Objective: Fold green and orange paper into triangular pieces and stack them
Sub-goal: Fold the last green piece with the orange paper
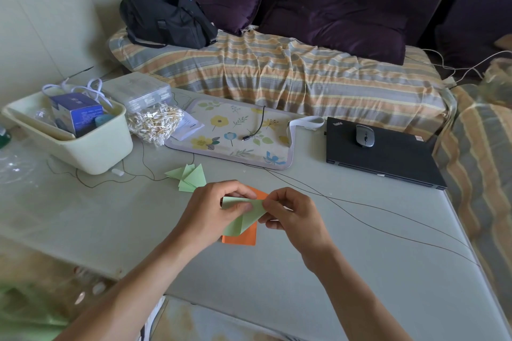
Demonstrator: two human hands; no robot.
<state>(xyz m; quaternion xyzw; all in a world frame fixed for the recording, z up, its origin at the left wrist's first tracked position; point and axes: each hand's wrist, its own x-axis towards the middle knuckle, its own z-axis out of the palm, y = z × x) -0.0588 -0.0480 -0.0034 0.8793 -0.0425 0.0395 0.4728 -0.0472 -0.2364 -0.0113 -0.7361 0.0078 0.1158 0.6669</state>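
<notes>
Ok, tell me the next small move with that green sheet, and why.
Probably press the fold flat: both the left hand and the right hand pinch the half-folded green paper above the orange paper, and it is not yet a triangle.

Soft daylight, curved wide-angle edges, blurred corners

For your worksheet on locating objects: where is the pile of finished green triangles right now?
The green triangles lie on the table just beyond the left hand, in front of the floral mat.

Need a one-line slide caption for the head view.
Both hands, left hand and right hand, fold green paper above orange paper; folded green triangles behind.
</notes>
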